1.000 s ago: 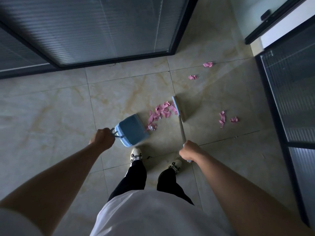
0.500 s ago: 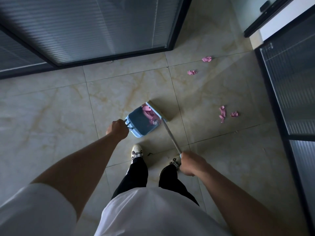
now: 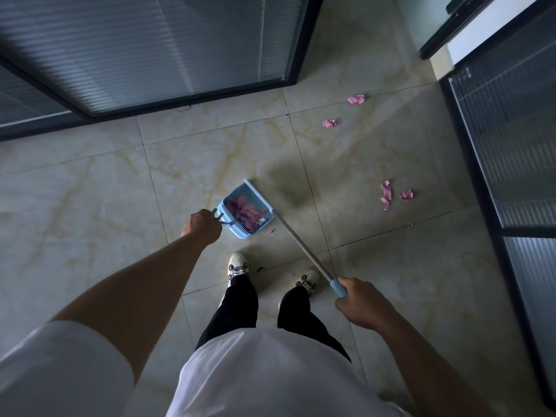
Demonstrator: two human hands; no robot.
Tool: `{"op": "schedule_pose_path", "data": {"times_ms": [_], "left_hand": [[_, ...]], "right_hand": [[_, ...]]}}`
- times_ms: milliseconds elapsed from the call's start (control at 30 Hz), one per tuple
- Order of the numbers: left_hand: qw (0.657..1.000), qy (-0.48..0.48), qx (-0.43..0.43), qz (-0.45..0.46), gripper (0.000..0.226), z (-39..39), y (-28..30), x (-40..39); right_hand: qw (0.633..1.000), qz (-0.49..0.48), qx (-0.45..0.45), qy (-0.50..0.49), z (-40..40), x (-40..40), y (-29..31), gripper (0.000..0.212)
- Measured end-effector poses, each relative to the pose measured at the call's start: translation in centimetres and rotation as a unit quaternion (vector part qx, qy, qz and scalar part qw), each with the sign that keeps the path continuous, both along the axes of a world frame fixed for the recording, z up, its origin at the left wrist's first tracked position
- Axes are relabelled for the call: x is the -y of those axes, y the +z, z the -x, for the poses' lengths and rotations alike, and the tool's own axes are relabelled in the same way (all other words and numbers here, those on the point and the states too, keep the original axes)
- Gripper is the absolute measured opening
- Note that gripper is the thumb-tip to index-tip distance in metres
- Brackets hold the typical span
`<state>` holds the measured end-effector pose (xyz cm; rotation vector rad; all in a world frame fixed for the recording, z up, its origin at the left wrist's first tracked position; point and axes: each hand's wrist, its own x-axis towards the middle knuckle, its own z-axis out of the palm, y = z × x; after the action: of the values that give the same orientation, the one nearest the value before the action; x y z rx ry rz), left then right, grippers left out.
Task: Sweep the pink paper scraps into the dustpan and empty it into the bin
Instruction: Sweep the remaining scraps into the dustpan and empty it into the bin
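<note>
Pink paper scraps (image 3: 246, 212) from the main pile sit inside the blue dustpan (image 3: 244, 209), which rests on the tiled floor (image 3: 90, 191) just ahead of your feet, so you look to be finishing one sweep with more to gather. One small scrap (image 3: 271, 231) lies just outside the pan's near corner. A pair of scraps (image 3: 394, 194) lies well to the right, and two more (image 3: 343, 111) lie farther off near the glass door (image 3: 150, 49). Your next move, I judge, calls for carrying pan and broom over to those strays. Your left hand (image 3: 201, 226) is fisted tightly around the dustpan's handle. Your right hand (image 3: 362, 302) is curled round the broom (image 3: 301, 246) at its blue grip, the broom head touching the pan's open edge. No bin is in view.
</note>
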<state>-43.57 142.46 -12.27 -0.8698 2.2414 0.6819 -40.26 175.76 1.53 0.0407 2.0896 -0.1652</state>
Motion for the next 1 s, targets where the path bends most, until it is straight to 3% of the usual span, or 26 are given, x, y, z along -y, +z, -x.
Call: {"op": "schedule_pose_path", "data": {"times_ms": [100,333,500,633,900,1000], "left_hand": [[1.000,0.000,0.003,0.003,0.015,-0.6,0.0,0.2],[0.999,-0.023,0.009,0.041,0.025,-2.5,0.5,2.7],[0.991,-0.111,0.032,0.068,0.025,-3.5,1.4,5.0],[0.979,-0.185,0.049,0.071,0.023,-3.3,2.2,5.3],[0.962,-0.258,0.055,0.078,0.029,-1.9,2.9,2.6],[0.964,-0.248,0.055,0.079,0.029,-1.8,3.1,2.1]], "right_hand": [[0.999,-0.010,-0.009,-0.035,-0.2,-0.9,-0.6,0.045],[0.997,-0.043,0.017,-0.063,0.6,-1.1,-1.4,0.028],[0.992,-0.057,0.092,-0.059,-0.8,2.1,-1.1,0.049],[0.987,-0.011,0.149,-0.056,-2.2,5.7,-1.5,0.042],[0.981,0.043,0.150,-0.113,-2.6,10.7,-0.3,0.042],[0.978,0.072,0.138,-0.140,-2.5,10.3,-0.4,0.021]]}}
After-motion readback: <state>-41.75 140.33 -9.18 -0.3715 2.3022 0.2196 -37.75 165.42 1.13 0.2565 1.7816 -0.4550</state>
